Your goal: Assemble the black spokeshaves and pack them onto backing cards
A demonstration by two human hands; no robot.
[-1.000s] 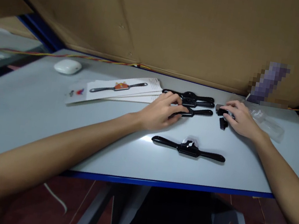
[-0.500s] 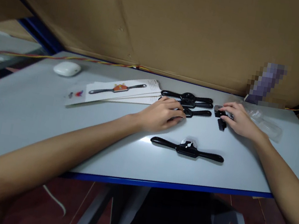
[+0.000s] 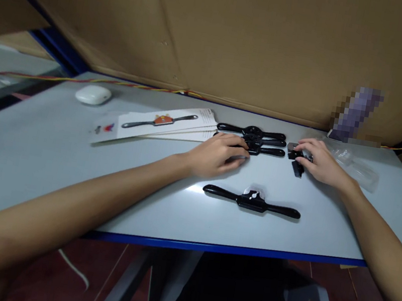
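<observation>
Three black spokeshaves lie stacked in a row at the back of the table. My left hand [image 3: 219, 154] covers the left part of the nearest spokeshave [image 3: 271, 152], its fingers bent over the handle; the fingertip contact is partly hidden. Farther right, my right hand [image 3: 321, 162] has its fingertips and thumb on a small metal blade [image 3: 291, 147] among black parts. A small black plate [image 3: 297, 169] lies just below the thumb. Closer to me, a spokeshave with a light-coloured screw [image 3: 253, 202] lies crosswise, apart from both hands.
Printed cardboard cards [image 3: 174, 125] lie fanned left of the row. A white rounded case [image 3: 93, 94] sits at the back left. Clear plastic packaging [image 3: 361, 175] is beyond my right hand. A pixelated purple object [image 3: 357, 114] leans on the cardboard wall [image 3: 259, 43]. The table edge [image 3: 186, 244] is blue.
</observation>
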